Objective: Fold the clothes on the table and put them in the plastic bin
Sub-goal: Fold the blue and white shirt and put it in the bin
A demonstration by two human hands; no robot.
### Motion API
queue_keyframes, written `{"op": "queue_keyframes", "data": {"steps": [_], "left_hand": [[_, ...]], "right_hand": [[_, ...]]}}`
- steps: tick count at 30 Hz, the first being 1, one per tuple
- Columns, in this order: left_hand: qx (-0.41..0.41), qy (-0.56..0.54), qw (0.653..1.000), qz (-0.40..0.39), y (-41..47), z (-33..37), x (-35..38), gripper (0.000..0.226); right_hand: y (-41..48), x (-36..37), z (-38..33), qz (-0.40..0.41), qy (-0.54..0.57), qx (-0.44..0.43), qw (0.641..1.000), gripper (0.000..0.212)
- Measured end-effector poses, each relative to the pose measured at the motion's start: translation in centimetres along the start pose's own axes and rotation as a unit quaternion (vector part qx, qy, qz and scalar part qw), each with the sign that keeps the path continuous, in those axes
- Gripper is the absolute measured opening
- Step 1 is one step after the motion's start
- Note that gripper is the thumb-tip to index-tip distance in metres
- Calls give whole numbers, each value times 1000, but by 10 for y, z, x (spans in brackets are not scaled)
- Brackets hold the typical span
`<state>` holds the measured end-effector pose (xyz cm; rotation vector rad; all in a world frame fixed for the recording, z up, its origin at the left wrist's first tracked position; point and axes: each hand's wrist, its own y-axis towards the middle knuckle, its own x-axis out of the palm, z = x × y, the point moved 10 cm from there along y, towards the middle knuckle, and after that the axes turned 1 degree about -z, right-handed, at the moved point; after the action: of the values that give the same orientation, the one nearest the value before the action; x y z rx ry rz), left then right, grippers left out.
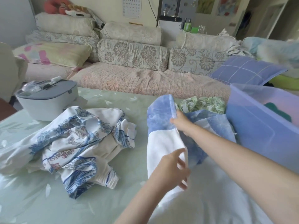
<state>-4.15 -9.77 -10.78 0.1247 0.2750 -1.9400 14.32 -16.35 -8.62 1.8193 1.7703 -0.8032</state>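
Note:
A blue-and-white garment is lifted off the green table in the middle right. My right hand pinches its upper edge where the blue part folds over. Lower down, my left hand holds the white part, fingers curled on the cloth edge. A crumpled white garment with blue floral print lies on the table to the left. A green leaf-print garment lies bunched behind the held one. The translucent blue plastic bin stands at the right, with something dark green inside.
A white-and-grey lidded case sits at the table's far left corner. Behind the table runs a sofa with floral cushions and a purple checked pillow. White cloth covers the near right of the table.

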Motion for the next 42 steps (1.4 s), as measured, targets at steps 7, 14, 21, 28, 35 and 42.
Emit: {"op": "queue_keyframes", "data": {"steps": [7,14,21,28,35,42], "left_hand": [[56,317,946,42,21,-3,11,38],[168,552,788,216,35,-5,-33,62],[12,545,837,41,49,-64,-21,128],[59,533,833,137,60,-46,-39,91],[-12,507,859,65,61,-67,-30,95],[66,335,915,216,1,-15,-70,47]], "right_hand": [[-5,6,52,-14,-81,28,996,81],[-9,1,23,17,-233,-112,966,71],[-8,60,75,-173,-348,-73,919,64],[-2,40,50,-106,-306,-119,939,63],[-1,58,76,-157,-330,-79,927,64],[-68,5,39,-43,-148,-106,982,55]]}}
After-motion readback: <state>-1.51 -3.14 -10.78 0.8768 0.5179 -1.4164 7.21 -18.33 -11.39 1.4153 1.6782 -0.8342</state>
